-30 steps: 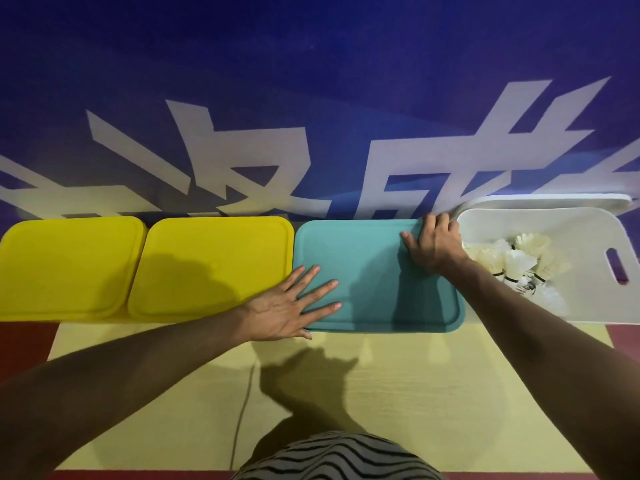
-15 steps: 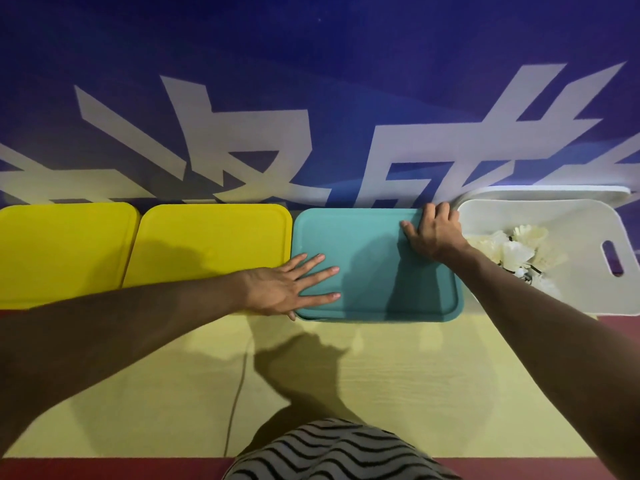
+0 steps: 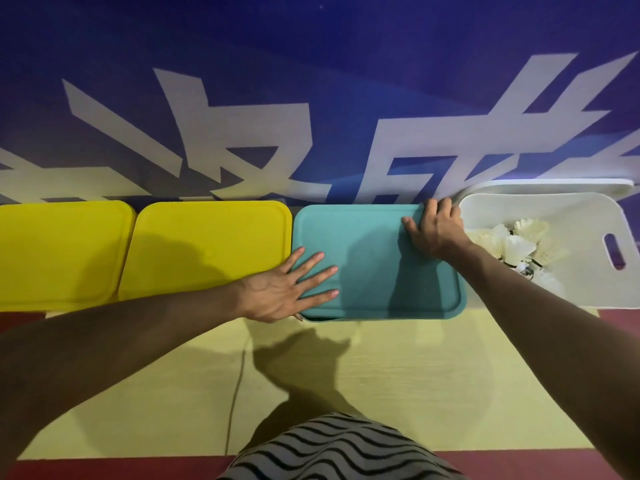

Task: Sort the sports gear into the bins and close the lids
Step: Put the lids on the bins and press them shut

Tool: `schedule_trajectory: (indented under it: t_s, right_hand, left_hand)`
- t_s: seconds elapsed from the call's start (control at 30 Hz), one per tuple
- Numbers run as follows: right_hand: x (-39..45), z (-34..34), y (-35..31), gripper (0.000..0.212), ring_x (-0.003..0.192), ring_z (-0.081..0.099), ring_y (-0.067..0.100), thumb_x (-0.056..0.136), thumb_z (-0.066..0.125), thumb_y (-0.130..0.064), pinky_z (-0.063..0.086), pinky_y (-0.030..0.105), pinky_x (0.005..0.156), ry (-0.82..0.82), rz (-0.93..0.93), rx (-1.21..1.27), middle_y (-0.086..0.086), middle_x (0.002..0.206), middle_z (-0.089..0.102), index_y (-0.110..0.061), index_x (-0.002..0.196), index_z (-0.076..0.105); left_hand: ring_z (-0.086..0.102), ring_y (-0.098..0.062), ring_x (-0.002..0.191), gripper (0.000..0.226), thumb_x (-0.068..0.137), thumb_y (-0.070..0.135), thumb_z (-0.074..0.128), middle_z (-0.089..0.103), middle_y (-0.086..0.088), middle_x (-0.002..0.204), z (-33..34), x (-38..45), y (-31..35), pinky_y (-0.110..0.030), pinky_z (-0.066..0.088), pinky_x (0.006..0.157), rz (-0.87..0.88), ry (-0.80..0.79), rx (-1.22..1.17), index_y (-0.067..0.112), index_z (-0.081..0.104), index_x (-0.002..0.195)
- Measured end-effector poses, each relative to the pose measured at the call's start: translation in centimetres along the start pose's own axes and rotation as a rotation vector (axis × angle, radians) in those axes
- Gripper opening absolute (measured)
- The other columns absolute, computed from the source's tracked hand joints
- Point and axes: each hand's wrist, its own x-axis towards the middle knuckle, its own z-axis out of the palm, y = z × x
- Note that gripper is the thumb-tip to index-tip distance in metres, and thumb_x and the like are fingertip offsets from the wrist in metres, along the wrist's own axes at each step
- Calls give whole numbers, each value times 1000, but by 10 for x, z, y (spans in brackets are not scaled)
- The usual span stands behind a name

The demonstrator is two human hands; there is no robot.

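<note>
A teal lid (image 3: 377, 265) lies on its bin in the row against the wall. My left hand (image 3: 287, 289) presses flat on the lid's near left corner with fingers spread. At the lid's far right corner my right hand (image 3: 434, 230) curls its fingers over the edge, thumb on top. Two bins to the left carry yellow lids (image 3: 207, 247) (image 3: 59, 254). On the right stands an open white bin (image 3: 588, 220) holding several white shuttlecocks (image 3: 519, 240); its white lid (image 3: 554, 185) leans behind it.
A blue banner with large white characters (image 3: 242, 133) runs behind the bins. The bins sit on a pale yellow floor strip (image 3: 381, 375) edged by dark red flooring (image 3: 104, 469). My striped clothing (image 3: 332, 448) shows at the bottom.
The view has shifted slightly. Both hands stay on the teal lid, the left one still flat on the near left corner, the right one still at the far right corner.
</note>
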Motion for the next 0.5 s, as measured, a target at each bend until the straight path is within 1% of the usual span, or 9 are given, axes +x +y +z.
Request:
schedule_trajectory:
  t_s: [0.03, 0.1, 0.17, 0.23, 0.3, 0.33, 0.4, 0.43, 0.5]
  right_hand:
    - [0, 0, -1, 71, 121, 44, 43, 99, 35, -63, 41, 52, 104, -2, 8, -3, 22, 139, 42, -7, 143, 36]
    - [0, 1, -2, 71, 118, 45, 43, 98, 35, -63, 42, 52, 102, 0, 17, -5, 23, 137, 43, -7, 141, 37]
    - [0, 0, -2, 70, 116, 46, 44, 99, 36, -63, 43, 52, 101, 15, 6, -5, 24, 135, 44, -5, 139, 39]
    - [1, -2, -3, 70, 118, 46, 45, 99, 37, -62, 42, 51, 101, 16, -11, -15, 25, 135, 44, -4, 138, 39]
    - [2, -4, -3, 74, 120, 45, 45, 99, 33, -65, 41, 51, 103, 1, -18, -16, 25, 137, 44, -4, 139, 39]
    - [3, -4, -1, 80, 119, 46, 45, 97, 25, -70, 40, 52, 102, 10, -27, -19, 26, 135, 46, -3, 138, 39]
    - [8, 2, 4, 97, 114, 48, 45, 89, 4, -78, 41, 54, 100, 26, -71, -25, 28, 129, 50, 0, 134, 41]
    - [11, 6, 8, 100, 113, 48, 44, 86, 1, -79, 41, 54, 100, 10, -80, -20, 28, 129, 50, 0, 134, 41]
    - [14, 9, 13, 98, 115, 46, 43, 86, 3, -80, 41, 55, 102, -31, -64, 3, 26, 132, 49, -3, 136, 37]
  left_hand:
    - [-17, -56, 149, 70, 109, 35, 27, -22, -26, 165, 1, 0, 1, -71, 7, 116, -2, -1, 10, 19, -16, 161]
    - [-14, -60, 147, 63, 108, 32, 14, -20, -29, 164, 3, -3, 7, -72, 6, 116, -21, -15, 38, 16, -18, 160]
    - [-10, -63, 146, 62, 107, 32, 7, -17, -32, 163, 6, -3, 16, -72, 7, 116, -66, -8, 53, 13, -16, 160]
    - [-8, -64, 146, 62, 108, 33, 11, -15, -34, 163, 9, -2, 23, -73, 9, 115, -116, 16, 40, 10, -13, 161]
    - [-9, -62, 146, 63, 110, 32, 19, -16, -33, 163, 8, -1, 24, -72, 11, 115, -135, 47, 16, 11, -12, 161]
    - [-9, -62, 147, 64, 111, 31, 23, -16, -32, 163, 8, 0, 23, -72, 11, 116, -130, 65, 0, 13, -13, 161]
    - [-9, -61, 147, 67, 111, 34, 27, -17, -31, 164, 6, 1, 20, -72, 11, 116, -118, 80, -19, 16, -14, 161]
    - [-9, -60, 148, 69, 111, 38, 28, -17, -30, 164, 5, 1, 19, -72, 11, 116, -119, 77, -30, 17, -14, 161]
    - [-9, -59, 148, 76, 107, 52, 27, -18, -29, 165, 4, 5, 20, -72, 11, 116, -147, 59, -53, 20, -14, 162]
